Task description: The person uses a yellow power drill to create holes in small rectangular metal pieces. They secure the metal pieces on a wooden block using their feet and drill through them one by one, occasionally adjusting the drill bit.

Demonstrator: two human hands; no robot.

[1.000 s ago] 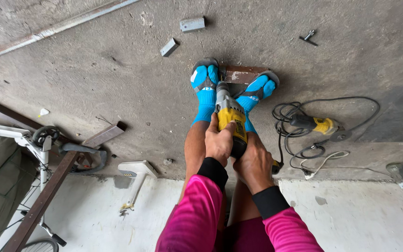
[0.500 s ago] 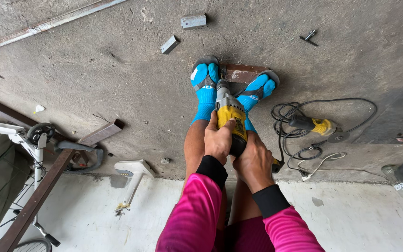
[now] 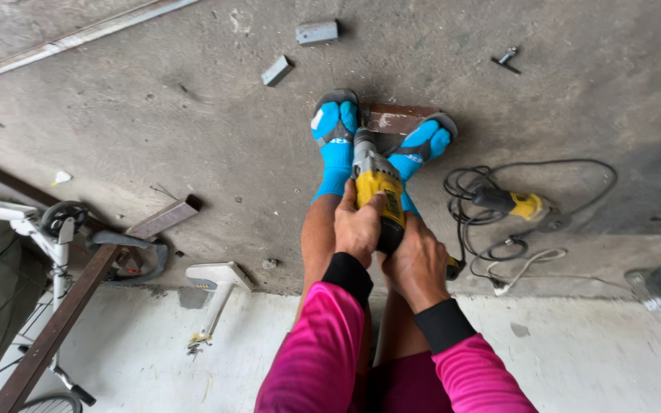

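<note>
Both hands on the tool: the left hand (image 3: 357, 226) wraps its fingers tight round the yellow power drill (image 3: 377, 190), the right hand (image 3: 416, 264) clamps the grip just nearer. The drill points down at a rusty metal bar (image 3: 395, 118) on the concrete floor (image 3: 193, 130), pinned between 2 blue-socked feet (image 3: 336, 138). A second corded tool (image 3: 516, 203) lies right.

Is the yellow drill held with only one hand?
No, both the left hand and the right hand grip the yellow drill.
</note>
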